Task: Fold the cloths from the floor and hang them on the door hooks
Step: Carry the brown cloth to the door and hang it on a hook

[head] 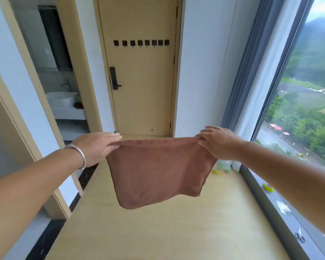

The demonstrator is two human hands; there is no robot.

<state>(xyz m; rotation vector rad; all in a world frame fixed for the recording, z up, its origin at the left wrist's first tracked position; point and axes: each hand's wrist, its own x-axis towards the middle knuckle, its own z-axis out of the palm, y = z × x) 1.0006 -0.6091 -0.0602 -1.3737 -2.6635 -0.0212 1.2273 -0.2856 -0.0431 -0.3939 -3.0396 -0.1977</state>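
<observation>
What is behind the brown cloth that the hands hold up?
Behind the cloth lies bare floor, running to the door. Small toys peek out at its right edge. The floor it covers is hidden.

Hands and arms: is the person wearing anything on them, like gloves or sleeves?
No gloves and no sleeves in view. The left hand and right hand are bare, and so are both forearms. The only thing worn is a plain, smooth silver bangle around the left wrist.

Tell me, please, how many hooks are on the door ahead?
8: one level row of hooks across the door, above the black handle. All bare; none seems hidden.
</observation>
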